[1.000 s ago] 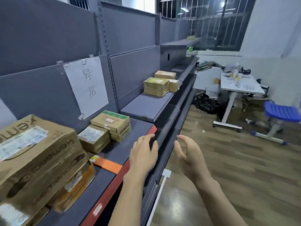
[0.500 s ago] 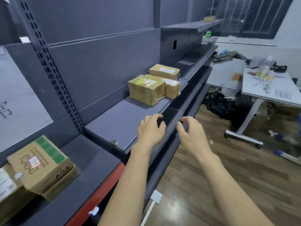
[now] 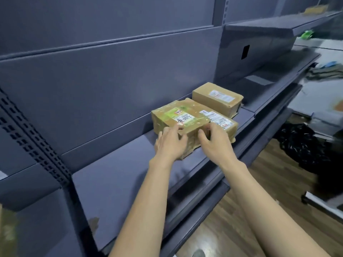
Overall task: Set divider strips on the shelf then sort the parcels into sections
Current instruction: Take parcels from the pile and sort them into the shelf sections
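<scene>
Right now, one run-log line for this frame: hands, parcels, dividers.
phase: parcel pickup | left hand: gripping taped parcel, near corner | right hand: gripping its right side | shelf: three parcels, no divider strips visible

Tan parcels [image 3: 178,117] with white-green labels, grey shelf [image 3: 120,173].

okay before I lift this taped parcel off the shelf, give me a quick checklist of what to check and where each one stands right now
1. Left hand on the taped parcel: ok, fingers curled over its near left corner.
2. Right hand on it: ok, fingers against its near right side.
3. Grip secure underneath: cannot tell, the base is hidden by the hands.
4. Neighbouring labelled parcel free of it: not ok, it sits tight against the right side and may drag.
5. Rear brown parcel out of the way: ok, behind and apart from the hands.
6. Divider strips on this shelf: not ok, none visible.
</scene>
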